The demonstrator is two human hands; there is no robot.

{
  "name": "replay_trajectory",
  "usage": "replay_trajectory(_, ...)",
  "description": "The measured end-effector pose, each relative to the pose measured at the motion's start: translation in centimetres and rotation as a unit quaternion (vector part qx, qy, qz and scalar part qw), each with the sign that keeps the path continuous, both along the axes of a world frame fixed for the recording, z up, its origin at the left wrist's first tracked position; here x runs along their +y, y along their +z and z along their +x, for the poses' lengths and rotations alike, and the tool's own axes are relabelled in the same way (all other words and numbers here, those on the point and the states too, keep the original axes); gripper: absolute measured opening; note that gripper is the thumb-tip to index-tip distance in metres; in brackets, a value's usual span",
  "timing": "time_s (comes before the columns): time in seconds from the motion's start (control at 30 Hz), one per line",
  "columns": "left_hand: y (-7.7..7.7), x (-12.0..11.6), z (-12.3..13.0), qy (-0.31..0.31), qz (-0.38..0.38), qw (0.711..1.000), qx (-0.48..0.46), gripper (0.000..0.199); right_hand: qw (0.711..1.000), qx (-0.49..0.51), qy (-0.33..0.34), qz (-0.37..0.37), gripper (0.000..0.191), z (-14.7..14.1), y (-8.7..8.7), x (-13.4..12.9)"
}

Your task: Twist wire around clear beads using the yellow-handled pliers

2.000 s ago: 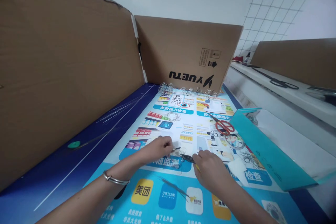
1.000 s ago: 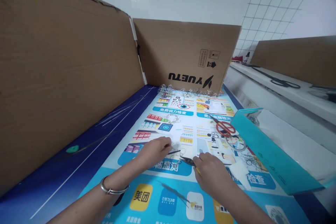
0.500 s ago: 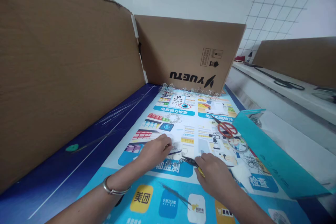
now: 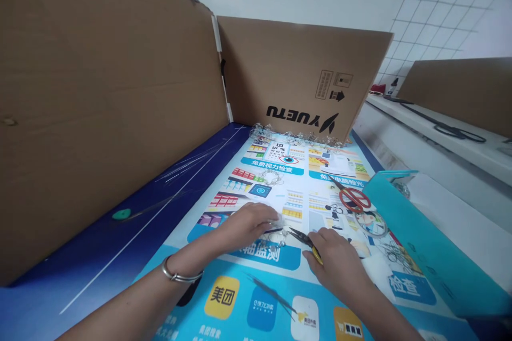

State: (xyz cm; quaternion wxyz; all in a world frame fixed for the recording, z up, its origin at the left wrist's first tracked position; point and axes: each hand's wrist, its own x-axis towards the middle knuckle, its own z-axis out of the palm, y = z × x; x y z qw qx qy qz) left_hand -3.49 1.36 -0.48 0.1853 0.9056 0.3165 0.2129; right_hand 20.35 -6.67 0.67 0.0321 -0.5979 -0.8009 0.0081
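Observation:
My right hand (image 4: 336, 256) is closed round the yellow handle of black-tipped pliers (image 4: 304, 240). The jaws point left, close to a small cluster of clear beads and thin wire (image 4: 276, 240) on the printed mat. My left hand (image 4: 254, 224), with a silver bangle at its wrist, is bent over the left side of that cluster. Its fingertips are pressed together at the wire and beads; the exact piece between them is too small to tell. Dark tweezers (image 4: 274, 293) lie on the mat below the cluster.
Red-handled scissors (image 4: 354, 200) and a wire coil (image 4: 371, 222) lie right of centre, beside a teal box (image 4: 424, 256). Beaded wire pieces (image 4: 300, 138) line the back cardboard panel (image 4: 300, 74). Tall cardboard (image 4: 112, 90) stands left. A green-ended tool (image 4: 121, 214) lies on the blue surface.
The whole view has shifted, so most things appear farther right. My left hand is nearer the bead cluster and its fingers reach further right over it. The pliers remain in my right hand.

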Motion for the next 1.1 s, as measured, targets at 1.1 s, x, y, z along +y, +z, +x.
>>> replay_trajectory(1.1,-0.7,-0.4,0.3,0.202,-0.022,0.973,0.110,0.013,0.994,0.059,0.081,-0.031,0.023,-2.6,-0.1,-1.2)
